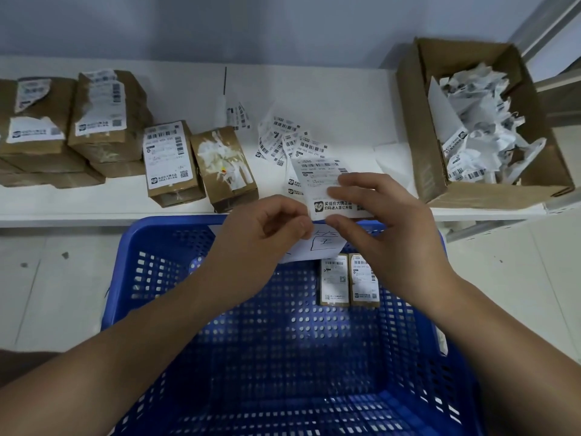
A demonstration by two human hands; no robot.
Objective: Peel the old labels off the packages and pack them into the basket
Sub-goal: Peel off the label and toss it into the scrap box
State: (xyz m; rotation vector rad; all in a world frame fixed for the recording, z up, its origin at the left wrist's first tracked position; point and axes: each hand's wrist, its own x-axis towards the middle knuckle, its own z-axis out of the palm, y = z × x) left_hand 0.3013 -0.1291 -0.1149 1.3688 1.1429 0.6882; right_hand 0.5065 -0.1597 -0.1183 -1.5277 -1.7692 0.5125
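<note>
White surface (330, 99) against grey wall; blue basket (151, 247) below; right hand (383, 221) and left hand (267, 237), each grip pinching one label (320, 184).

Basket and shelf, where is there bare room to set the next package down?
Most of the blue basket floor is free, left of and in front of the two packages at its far wall. The white shelf is bare behind the loose labels; its left end is crowded with stacked packages.
</note>
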